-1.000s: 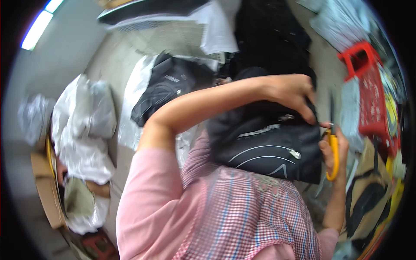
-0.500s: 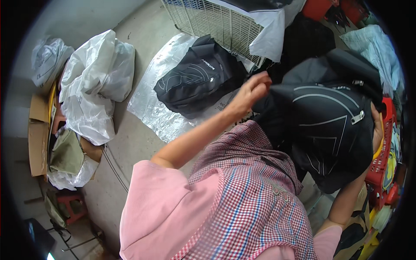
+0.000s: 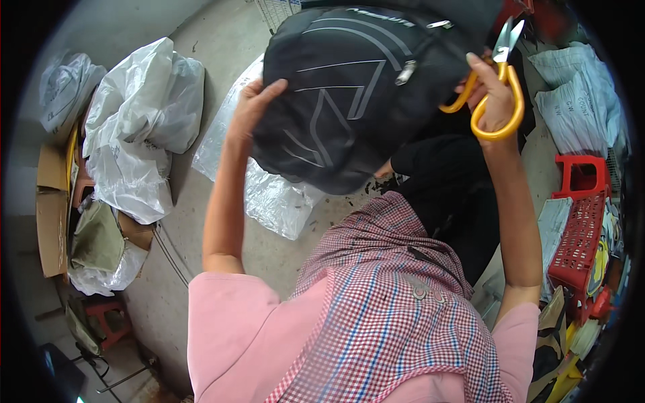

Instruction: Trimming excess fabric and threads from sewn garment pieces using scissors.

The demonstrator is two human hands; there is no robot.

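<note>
A black backpack [image 3: 336,101] with grey line patterns and silver zip pulls is held up in front of me, its front panel facing up. My left hand [image 3: 256,104] grips its left edge, thumb on top. On the far right side, my right hand [image 3: 494,101] has its fingers through the yellow handles of a pair of scissors [image 3: 514,107]. The blades point up and away, slightly apart. That hand is against the backpack's right edge; whether it also grips the fabric I cannot tell.
Clear plastic sheeting [image 3: 282,198] lies on the floor under the backpack. White plastic bags [image 3: 141,127] and a cardboard box [image 3: 52,228] stand at left. A red plastic basket [image 3: 576,232] and a white sack [image 3: 578,101] are at right. A wire crate [image 3: 275,12] shows behind.
The backpack has moved from my right side up and left, over the sheeting where another black backpack lay in view. My left hand has taken its left edge. The scissors have come into sight.
</note>
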